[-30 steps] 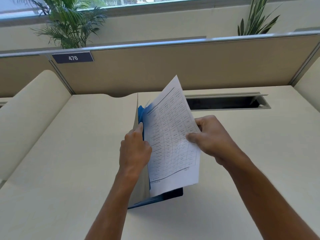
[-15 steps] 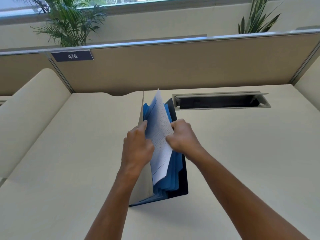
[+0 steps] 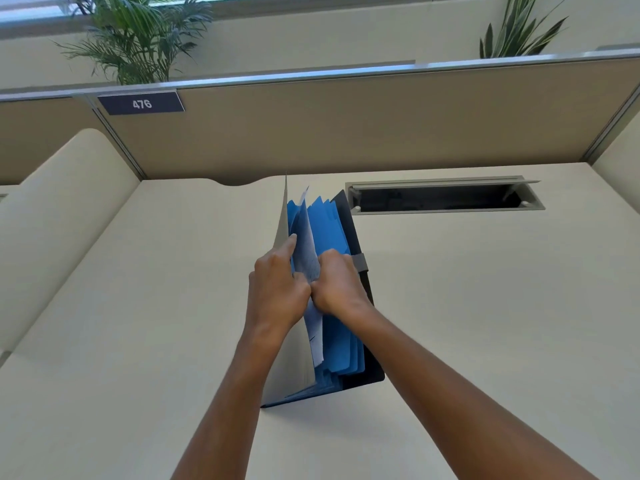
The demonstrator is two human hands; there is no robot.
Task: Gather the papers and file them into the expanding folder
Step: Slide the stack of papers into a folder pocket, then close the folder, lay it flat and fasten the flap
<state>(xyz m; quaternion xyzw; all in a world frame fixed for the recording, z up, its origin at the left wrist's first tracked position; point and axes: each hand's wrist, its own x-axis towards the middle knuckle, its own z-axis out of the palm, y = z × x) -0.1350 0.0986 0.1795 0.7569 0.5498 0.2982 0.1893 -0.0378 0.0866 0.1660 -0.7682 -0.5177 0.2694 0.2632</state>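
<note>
— Folder first: where does it sit, and which way does it run?

— I see the expanding folder (image 3: 349, 306) standing on its spine edge at the middle of the cream desk (image 3: 138, 323), mouth up. Its long axis runs away from me toward the partition (image 3: 346, 133), leaning slightly left at the far end. The dark back cover is on the right, with a grey elastic strap (image 3: 360, 262) across its edge; a pale grey front flap (image 3: 282, 216) stands up on the left.

— And inside?

— Bright blue dividers (image 3: 329, 230), thin and stiff-looking, with stepped tabs along the top, fanned between the two covers. A sheet of paper (image 3: 306, 244), white with faint printing, sits in the pocket nearest the front flap, its top edge poking above the dividers.

— Hands?

— My left hand (image 3: 277, 289) is curled against the front flap, index finger straight along its inner face, holding it back. My right hand (image 3: 337, 282) is closed in a loose fist over the paper and the first dividers, knuckles touching the left hand; I cannot tell whether it pinches the sheet or only presses on it.

— Surroundings?

— A smooth matte desk, a rectangular cable slot (image 3: 443, 197) with a metal rim behind the folder, a fabric partition with a "476" plate (image 3: 141, 103), and leafy plants (image 3: 138, 36) beyond.
</note>
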